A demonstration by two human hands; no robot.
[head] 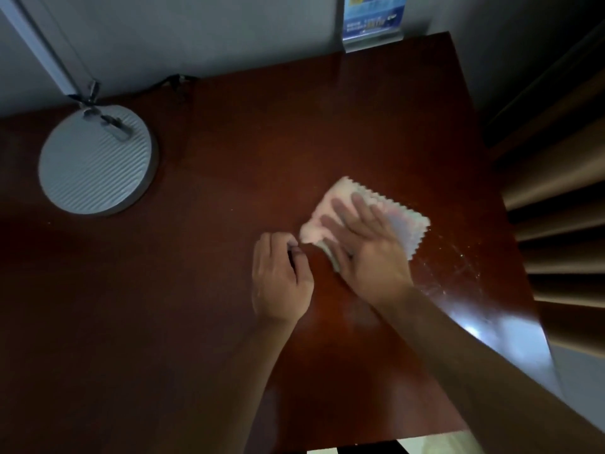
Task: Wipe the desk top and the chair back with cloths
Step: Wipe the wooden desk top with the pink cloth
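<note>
hands: 2, left hand [281, 280], right hand [366, 247] | cloth [357, 211]: 1, right half of tabletop [163, 306] | round lamp base [96, 158]: 1, far-left corner | sign stand [373, 19]: 1, far edge

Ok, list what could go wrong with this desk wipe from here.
1. The right hand presses flat on the cloths near the desk right edge; a wide stroke could push them off toward the curtain.
2. The pale smears beside the cloths may only get spread around.
3. A sweep to the left could knock the round lamp base or catch its cable.
</note>
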